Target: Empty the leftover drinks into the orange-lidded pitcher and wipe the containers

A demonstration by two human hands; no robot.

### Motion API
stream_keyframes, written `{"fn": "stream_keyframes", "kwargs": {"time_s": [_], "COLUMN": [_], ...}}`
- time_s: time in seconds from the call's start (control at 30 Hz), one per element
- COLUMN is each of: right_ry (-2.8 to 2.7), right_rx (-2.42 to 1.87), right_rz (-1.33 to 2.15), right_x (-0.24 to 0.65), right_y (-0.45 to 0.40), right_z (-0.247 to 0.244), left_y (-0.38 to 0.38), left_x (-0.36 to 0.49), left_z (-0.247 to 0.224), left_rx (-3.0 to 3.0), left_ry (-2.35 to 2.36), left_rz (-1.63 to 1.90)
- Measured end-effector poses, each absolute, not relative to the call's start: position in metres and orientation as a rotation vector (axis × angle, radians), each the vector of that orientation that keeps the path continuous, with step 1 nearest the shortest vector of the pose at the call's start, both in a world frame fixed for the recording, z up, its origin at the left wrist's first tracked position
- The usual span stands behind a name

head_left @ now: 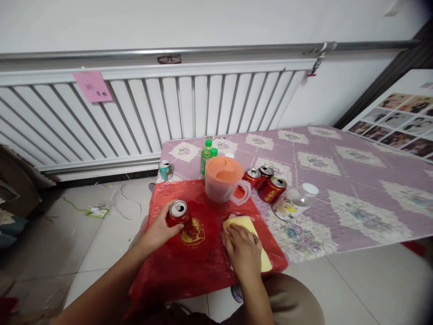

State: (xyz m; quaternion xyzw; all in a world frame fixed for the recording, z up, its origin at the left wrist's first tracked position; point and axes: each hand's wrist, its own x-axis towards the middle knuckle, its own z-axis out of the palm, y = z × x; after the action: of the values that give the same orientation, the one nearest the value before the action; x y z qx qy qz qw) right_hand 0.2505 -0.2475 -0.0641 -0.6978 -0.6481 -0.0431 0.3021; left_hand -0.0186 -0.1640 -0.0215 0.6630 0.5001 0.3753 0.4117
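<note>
My left hand [158, 230] is wrapped round a red drink can [178, 211], upright with its opened top facing up, over the red plastic sheet [155, 262]. My right hand [244, 250] rests on a folded yellow cloth [265, 257], its fingers curled into the fabric near the upper left corner. Between and beyond my hands stands a clear plastic pitcher [216, 192] with an orange lid [224, 169]. A gold print [199, 234] shows on the red sheet beside the can.
Several red cans [272, 189] stand right of the pitcher, near a clear jar [297, 201] with a white lid, tilted over. Green-capped bottles [205, 158] are behind the pitcher. A teal can [165, 170] stands at the table's left edge. A white radiator [199, 99] lines the wall.
</note>
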Motion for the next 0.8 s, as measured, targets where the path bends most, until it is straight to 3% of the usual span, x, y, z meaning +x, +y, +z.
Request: {"fn": "stream_keyframes", "kwargs": {"time_s": [0.2,0.5,0.8], "right_ry": [-1.519,-0.653,-0.493], "right_rx": [-1.773,-1.377,-1.267], "right_rz": [0.061,0.436,0.585], "right_x": [0.252,0.264,0.276], "right_y": [-0.248,-0.256,-0.260], "right_z": [-0.070,-0.074,-0.070], "left_y": [-0.171,-0.190,-0.198], "left_x": [0.011,0.096,0.141], "left_z": [-0.006,0.018,0.012], "left_rx": [1.598,1.557,1.505], "left_ry": [1.111,0.833,0.758], "left_rz": [1.020,0.995,0.874]}}
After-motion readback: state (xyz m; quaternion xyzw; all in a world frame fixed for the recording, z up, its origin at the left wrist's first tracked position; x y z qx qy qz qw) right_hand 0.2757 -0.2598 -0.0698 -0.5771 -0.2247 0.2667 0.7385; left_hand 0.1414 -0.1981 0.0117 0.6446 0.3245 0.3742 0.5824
